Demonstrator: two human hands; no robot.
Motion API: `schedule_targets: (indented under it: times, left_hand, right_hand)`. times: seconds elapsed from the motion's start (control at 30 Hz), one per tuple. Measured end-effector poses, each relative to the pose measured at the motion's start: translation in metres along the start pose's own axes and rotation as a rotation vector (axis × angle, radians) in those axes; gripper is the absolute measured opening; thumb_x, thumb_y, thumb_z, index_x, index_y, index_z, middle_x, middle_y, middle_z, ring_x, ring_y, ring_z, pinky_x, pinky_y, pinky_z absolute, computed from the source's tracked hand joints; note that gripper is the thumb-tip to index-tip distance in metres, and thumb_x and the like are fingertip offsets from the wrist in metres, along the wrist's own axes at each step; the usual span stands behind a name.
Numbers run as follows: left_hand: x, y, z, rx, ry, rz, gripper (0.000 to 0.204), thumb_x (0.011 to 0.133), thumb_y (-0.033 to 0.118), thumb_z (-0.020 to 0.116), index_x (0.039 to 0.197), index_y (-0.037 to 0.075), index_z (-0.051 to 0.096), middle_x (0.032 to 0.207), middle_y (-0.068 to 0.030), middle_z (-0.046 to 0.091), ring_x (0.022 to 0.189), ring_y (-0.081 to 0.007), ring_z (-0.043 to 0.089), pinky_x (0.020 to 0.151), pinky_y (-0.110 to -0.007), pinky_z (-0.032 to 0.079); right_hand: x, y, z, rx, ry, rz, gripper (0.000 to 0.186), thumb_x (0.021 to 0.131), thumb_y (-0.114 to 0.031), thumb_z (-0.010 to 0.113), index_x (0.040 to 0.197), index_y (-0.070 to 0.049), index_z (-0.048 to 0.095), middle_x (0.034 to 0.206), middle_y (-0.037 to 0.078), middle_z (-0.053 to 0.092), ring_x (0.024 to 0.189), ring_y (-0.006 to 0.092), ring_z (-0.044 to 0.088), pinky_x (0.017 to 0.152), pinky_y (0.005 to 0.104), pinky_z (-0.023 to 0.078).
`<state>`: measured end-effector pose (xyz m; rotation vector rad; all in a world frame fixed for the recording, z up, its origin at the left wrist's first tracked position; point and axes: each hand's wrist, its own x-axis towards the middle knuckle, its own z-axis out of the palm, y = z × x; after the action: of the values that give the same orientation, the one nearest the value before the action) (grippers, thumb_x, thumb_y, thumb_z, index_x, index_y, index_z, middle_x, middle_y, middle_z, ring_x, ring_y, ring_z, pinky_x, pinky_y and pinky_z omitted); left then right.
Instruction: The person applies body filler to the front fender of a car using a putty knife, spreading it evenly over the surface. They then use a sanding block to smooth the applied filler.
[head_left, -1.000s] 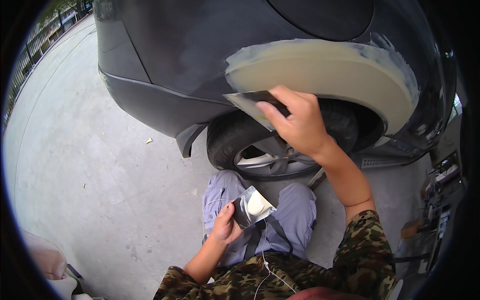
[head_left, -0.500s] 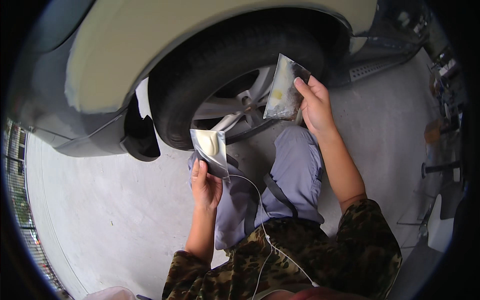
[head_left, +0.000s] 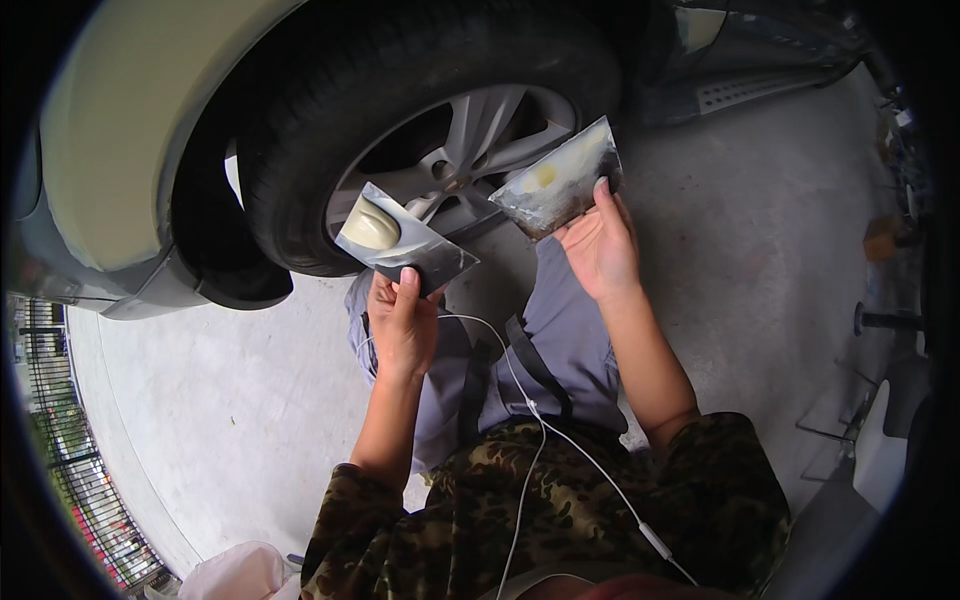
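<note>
head view: a lump of cream paste (head_left: 370,226) sits on the flat plate (head_left: 428,250) held up over the knees, in front of the wheel, and it looks unspread, so some paste is left to use. the left hand (head_left: 400,325) pinches that plate by its dark edge, thumb on top. the right hand (head_left: 603,252) grips a second plate, the scraper (head_left: 562,190), by its dark side, thumb on the face and most fingers hidden; it carries only a thin smear and a small yellowish spot. the two plates are near each other but apart, and neither touches the car. beyond them is the wheel (head_left: 455,182), and at upper left the wheel arch wears a broad pale coat (head_left: 110,130), so much of the spreading there seems done; whether that coat is finished i cannot tell, as its upper part is out of view. a smaller pale patch (head_left: 697,30) shows past the tyre
</note>
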<state>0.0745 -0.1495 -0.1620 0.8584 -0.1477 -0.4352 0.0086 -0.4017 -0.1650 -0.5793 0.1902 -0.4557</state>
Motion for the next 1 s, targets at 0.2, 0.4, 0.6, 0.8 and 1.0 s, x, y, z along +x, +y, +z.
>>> schedule_targets:
  times: [0.2,0.4,0.6,0.8,1.0]
  left_hand:
    - [-0.001,-0.002,0.008,0.011,0.088,-0.028,0.024,0.107,0.016,0.064,0.128,0.006,0.064,0.124,-0.0067,0.071,0.115,-0.0181,0.07,0.095,-0.038,0.063]
    - [-0.003,0.0,0.011,0.043,0.142,0.01,0.021,0.107,0.015,0.063,0.126,0.005,0.066,0.124,-0.0056,0.072,0.111,-0.0165,0.071,0.093,-0.037,0.063]
    - [-0.008,0.008,-0.001,0.137,0.215,0.04,0.022,0.108,0.014,0.062,0.127,0.004,0.065,0.12,-0.0064,0.073,0.104,-0.0144,0.072,0.084,-0.032,0.066]
    - [-0.016,0.013,-0.018,0.211,0.282,-0.009,0.024,0.108,0.014,0.063,0.128,0.002,0.064,0.118,-0.0061,0.072,0.1,-0.0126,0.072,0.082,-0.032,0.066]
    - [-0.023,0.007,-0.031,0.221,0.333,-0.045,0.023,0.107,0.015,0.064,0.126,0.002,0.065,0.115,-0.0058,0.073,0.098,-0.0127,0.072,0.082,-0.032,0.067]
  right_hand:
    - [-0.019,0.027,0.021,0.014,-0.031,0.014,0.039,0.114,-0.034,0.047,0.145,-0.01,0.053,0.15,0.013,0.057,0.141,0.0372,0.053,0.117,0.0658,0.039]
    - [-0.034,0.046,0.046,-0.069,-0.107,-0.123,0.037,0.115,-0.03,0.047,0.141,-0.006,0.056,0.144,0.015,0.062,0.137,0.0374,0.058,0.114,0.0642,0.045]
    - [-0.039,0.058,0.06,-0.32,-0.157,-0.13,0.024,0.107,-0.007,0.062,0.125,0.007,0.07,0.119,0.01,0.075,0.11,0.0157,0.069,0.097,0.034,0.057]
    - [-0.043,0.058,0.068,-0.702,-0.229,-0.158,0.024,0.105,-0.011,0.068,0.12,0.006,0.074,0.091,-0.001,0.073,0.081,0.0031,0.059,0.072,0.021,0.048]
    - [-0.044,0.056,0.066,-0.993,-0.311,-0.089,0.023,0.103,-0.007,0.07,0.121,0.006,0.074,0.097,0.002,0.076,0.084,0.0039,0.063,0.075,0.0209,0.05]
